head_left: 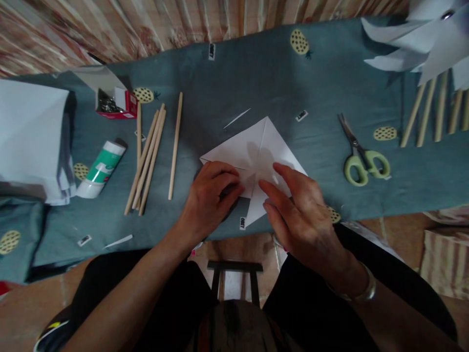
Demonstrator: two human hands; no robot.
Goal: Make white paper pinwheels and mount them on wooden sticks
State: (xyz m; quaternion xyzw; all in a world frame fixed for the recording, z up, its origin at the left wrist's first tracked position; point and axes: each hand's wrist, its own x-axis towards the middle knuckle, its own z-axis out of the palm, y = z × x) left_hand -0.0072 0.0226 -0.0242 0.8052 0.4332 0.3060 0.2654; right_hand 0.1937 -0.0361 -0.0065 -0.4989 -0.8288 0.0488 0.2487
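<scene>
- White paper (238, 146), creased and cut in from its edges, lies on the worktop (256, 73) at the centre, directly in front of the person, between both hands.
- The left hand (216, 190) rests at the paper's left side, fingers curled and thumb close to them; whether it pinches the paper I cannot tell.
- The right hand (293, 205) is spread, its fingers apart over the paper's right part; whether the fingertips touch it is unclear. A bracelet (368, 288) circles that wrist.
- A thin paper sliver (237, 118) lies just beyond the paper; another sliver (119, 241) lies near the worktop's front edge, at left.
- Left of the paper, a single stick (175, 146) lies beside a group of sticks (148, 161).
- Farther left are a tilted green-and-white bottle (101, 168), an open red box (130, 104) of small shiny pieces, and a stack of white sheets (31, 142).
- To the right lie scissors (354, 143) with green handles, blades pointing away.
- At far right, white pinwheels (439, 44) show above several pale rods (441, 107).
</scene>
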